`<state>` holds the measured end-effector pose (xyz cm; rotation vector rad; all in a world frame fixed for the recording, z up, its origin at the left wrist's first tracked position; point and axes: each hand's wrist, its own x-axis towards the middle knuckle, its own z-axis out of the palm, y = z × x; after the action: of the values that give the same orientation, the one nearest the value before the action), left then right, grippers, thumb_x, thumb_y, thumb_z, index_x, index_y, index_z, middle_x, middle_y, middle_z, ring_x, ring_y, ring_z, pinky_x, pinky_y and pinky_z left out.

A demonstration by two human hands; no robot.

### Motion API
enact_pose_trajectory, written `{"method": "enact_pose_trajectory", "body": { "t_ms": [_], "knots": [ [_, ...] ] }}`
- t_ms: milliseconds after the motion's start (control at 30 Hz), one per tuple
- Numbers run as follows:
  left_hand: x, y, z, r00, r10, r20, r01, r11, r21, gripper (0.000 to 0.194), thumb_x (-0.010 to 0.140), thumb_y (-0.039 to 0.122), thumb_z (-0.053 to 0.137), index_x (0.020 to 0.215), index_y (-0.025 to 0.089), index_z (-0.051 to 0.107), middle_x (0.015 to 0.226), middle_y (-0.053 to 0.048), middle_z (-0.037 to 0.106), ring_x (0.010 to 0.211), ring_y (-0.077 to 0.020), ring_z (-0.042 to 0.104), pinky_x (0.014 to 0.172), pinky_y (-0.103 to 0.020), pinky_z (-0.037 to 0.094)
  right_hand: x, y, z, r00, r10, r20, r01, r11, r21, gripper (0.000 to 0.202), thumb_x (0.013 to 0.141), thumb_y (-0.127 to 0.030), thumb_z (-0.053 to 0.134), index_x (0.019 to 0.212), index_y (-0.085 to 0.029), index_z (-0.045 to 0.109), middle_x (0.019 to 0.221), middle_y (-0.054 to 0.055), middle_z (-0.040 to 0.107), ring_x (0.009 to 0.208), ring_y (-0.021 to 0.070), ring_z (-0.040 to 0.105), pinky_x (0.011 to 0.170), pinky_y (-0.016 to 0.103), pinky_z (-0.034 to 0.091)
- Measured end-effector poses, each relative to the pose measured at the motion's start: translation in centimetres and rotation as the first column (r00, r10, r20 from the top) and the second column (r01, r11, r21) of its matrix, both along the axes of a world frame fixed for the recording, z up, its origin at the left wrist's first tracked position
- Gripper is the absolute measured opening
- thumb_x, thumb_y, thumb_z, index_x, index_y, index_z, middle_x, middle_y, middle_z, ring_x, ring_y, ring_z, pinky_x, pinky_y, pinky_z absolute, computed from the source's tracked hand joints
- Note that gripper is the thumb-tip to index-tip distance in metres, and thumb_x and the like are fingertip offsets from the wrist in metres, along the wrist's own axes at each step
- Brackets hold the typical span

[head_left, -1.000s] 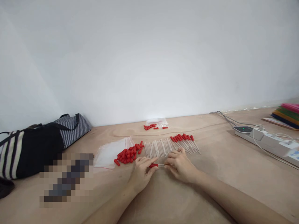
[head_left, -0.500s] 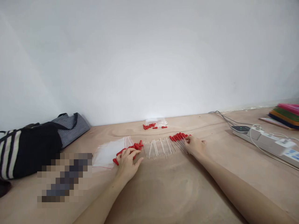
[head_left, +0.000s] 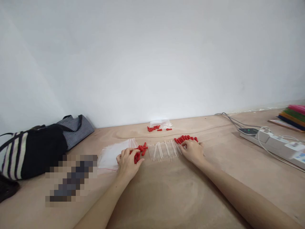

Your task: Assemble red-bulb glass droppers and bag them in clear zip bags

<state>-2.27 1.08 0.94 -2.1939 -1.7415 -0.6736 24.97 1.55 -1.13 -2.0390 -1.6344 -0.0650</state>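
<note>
My left hand [head_left: 128, 160] rests around a pile of red rubber bulbs [head_left: 143, 148]. Its fingers are curved and spread, with the thumb apart; bulbs show between thumb and forefinger. A row of loose, thin clear tubes [head_left: 163, 151] lies at the centre of the table. To its right are several red-capped droppers [head_left: 184, 138], side by side, red ends pointing away. My right hand [head_left: 193, 151] is over their tubes, beside the right end of the loose row. Its thumb and forefinger look apart, nothing visible between them. The hand hides most of the capped tubes.
Clear zip bags [head_left: 111, 156] lie left of the bulb pile. Near the wall, more red bulbs [head_left: 152, 128] lie by a small clear bag [head_left: 159, 122]. A power strip [head_left: 281, 146] with cables stands right. A black bag [head_left: 45, 149] lies left; coloured sheets [head_left: 293, 116] are far right.
My right hand has come left from the capped droppers toward the loose tubes, leaving another red cap visible at the row's right end. My left hand has drawn bulbs rightward, off the bags.
</note>
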Motion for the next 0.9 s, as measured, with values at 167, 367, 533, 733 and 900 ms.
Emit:
{"method": "enact_pose_trajectory", "body": {
  "t_ms": [167,367,533,733,900],
  "knots": [
    [-1.1,1.0,-0.2,0.999,0.004,0.049,-0.003,1.0,-0.027,0.023,0.075,0.031,0.054,0.093,0.018,0.06,0.093,-0.008,0.055,0.089,-0.026,0.05,0.072,-0.037,0.038,-1.4,1.1,0.7,0.997,-0.035,0.065,0.046,0.982,-0.183,0.032,0.075,-0.042,0.044,0.069,-0.018,0.066,0.075,0.009,0.065,0.081,0.0253,0.056,0.082,0.043,0.022],
    [-2.2,1.9,-0.5,0.987,-0.074,0.144,0.084,0.994,-0.064,0.018,0.077,0.021,0.047,0.087,0.014,0.06,0.083,-0.007,0.056,0.079,-0.0198,0.056,0.072,-0.031,0.043,-1.7,2.2,1.3,0.996,-0.038,0.077,0.059,0.954,-0.293,0.025,0.075,-0.031,0.046,0.07,-0.016,0.065,0.074,0.01,0.064,0.081,0.0251,0.058,0.084,0.044,0.019],
    [-2.4,1.9,-0.4,0.976,-0.088,0.202,0.099,0.994,-0.045,0.018,0.077,0.02,0.043,0.081,0.016,0.06,0.081,-0.006,0.057,0.076,-0.0192,0.058,0.07,-0.03,0.045,-2.2,2.5,1.5,0.997,-0.032,0.074,0.054,0.948,-0.313,0.026,0.077,-0.029,0.043,0.072,-0.016,0.065,0.076,0.012,0.064,0.083,0.0256,0.057,0.082,0.045,0.02],
    [-1.5,1.0,0.3,0.945,-0.176,0.276,0.132,0.976,0.172,0.026,0.081,0.022,0.036,0.093,0.014,0.058,0.088,-0.009,0.056,0.083,-0.0206,0.056,0.075,-0.033,0.045,-2.2,1.7,2.5,0.998,0.007,0.061,0.011,0.958,-0.288,0.031,0.081,-0.031,0.037,0.073,-0.014,0.063,0.079,0.013,0.063,0.084,0.0254,0.055,0.08,0.043,0.023],
    [1.4,-1.2,-0.2,0.84,-0.373,0.393,0.385,0.922,0.053,0.02,0.08,0.021,0.042,0.085,0.019,0.061,0.084,-0.004,0.055,0.078,-0.0157,0.056,0.07,-0.027,0.046,-0.7,-0.3,2.5,0.991,0.131,0.002,-0.13,0.983,-0.132,0.022,0.082,-0.027,0.035,0.077,-0.017,0.055,0.083,0.008,0.061,0.084,0.0206,0.052,0.08,0.037,0.029]
  ]
}}
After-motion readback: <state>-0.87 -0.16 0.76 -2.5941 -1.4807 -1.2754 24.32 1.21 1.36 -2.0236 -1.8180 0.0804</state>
